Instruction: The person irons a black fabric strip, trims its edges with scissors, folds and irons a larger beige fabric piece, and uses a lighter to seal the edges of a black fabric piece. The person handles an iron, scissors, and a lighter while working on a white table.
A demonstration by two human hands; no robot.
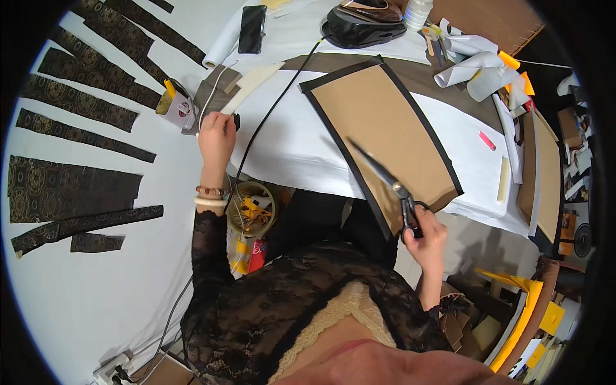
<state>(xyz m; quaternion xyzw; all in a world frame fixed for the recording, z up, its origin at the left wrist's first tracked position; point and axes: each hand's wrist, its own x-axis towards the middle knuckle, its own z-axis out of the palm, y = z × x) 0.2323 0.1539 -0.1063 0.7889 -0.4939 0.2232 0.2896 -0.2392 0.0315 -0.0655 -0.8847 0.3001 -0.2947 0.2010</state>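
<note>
My right hand (pixel 428 242) holds large black-handled scissors (pixel 393 181) by their finger loops. Their long blades look closed and point up and left over a tan panel (pixel 385 115) with black edging. That panel lies at a slant on the white-covered table (pixel 289 147), its near corner reaching over the front edge. At the table's left end, my left hand (pixel 218 136) has its fingers curled, with a small dark thing at them that I cannot make out. Close to it are a white cup (pixel 176 110) with tools in it and a pale strip (pixel 253 86).
A black iron (pixel 364 24) stands at the back, its cord (pixel 256 131) crossing the table. A phone (pixel 252 29) lies back left. Paper rolls (pixel 478 70) crowd the right, near a pink piece (pixel 487 141). Patterned dark strips (pixel 77 186) hang left; a bin (pixel 253 208) sits below.
</note>
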